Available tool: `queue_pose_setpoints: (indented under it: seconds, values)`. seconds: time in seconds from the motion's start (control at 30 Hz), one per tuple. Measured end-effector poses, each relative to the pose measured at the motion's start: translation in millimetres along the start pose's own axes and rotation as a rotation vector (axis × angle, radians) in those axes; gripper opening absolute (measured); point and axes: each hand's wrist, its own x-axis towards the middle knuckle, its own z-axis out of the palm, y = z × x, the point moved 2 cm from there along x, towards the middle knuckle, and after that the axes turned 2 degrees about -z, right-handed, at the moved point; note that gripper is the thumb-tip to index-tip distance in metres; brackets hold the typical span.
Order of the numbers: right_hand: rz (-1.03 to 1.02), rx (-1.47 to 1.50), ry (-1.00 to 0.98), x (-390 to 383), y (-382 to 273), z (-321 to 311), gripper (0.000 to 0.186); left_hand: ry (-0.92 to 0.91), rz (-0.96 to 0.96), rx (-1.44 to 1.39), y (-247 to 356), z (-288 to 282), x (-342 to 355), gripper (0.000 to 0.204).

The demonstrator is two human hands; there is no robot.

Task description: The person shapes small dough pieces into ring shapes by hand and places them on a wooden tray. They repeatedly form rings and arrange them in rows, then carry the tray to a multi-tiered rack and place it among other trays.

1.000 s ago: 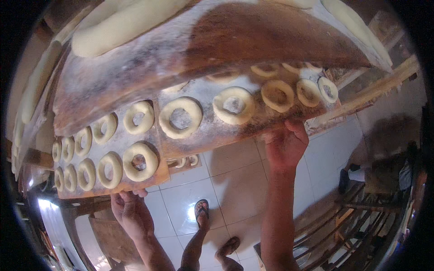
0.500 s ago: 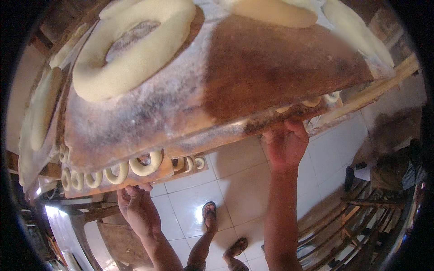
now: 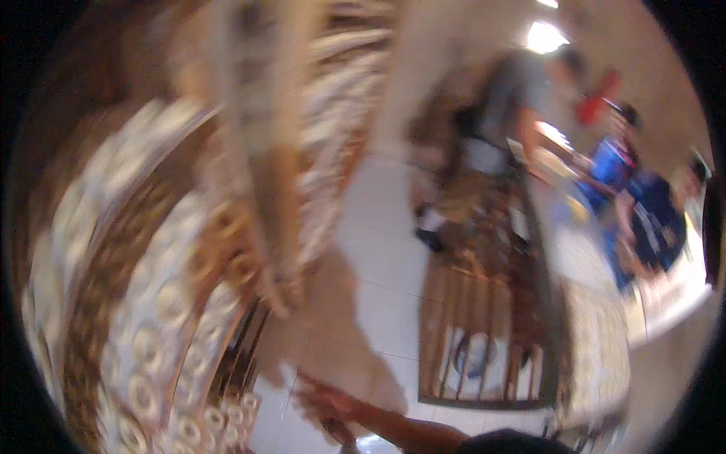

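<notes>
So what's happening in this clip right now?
The picture is heavily motion-blurred. Wooden boards loaded with ring-shaped dough pieces fill the left side, stacked in a rack. One bare hand reaches low over the tiled floor toward the rack; which hand it is, and whether it grips anything, cannot be told. Other people stand at a counter on the right, behind a wooden crate frame.

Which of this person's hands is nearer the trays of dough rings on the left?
Probably the left, though blur makes it uncertain. That hand reaches in from the bottom edge, just right of the dough rings, apparently not touching. The right hand is out of view.
</notes>
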Motion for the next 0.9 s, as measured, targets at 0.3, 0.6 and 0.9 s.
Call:
queue_pose_setpoints:
  seconds: [0.3,0.6,0.9]
  values:
    - [0.011,-0.438,0.689,-311.6,-73.3,-4.8,0.04,-1.176,-0.527,0.619,48.2,273.8,-108.9,0.04]
    - [-0.56,-0.985,2.041,-518.4,-197.6,83.3,0.029,-1.992,0.207,0.577,112.1,625.4,-326.2,0.017]
    - [-0.14,-1.037,2.53,-543.8,-309.0,-6.4,0.033,-2.034,1.543,0.669,100.1,763.4,-584.6,0.028]
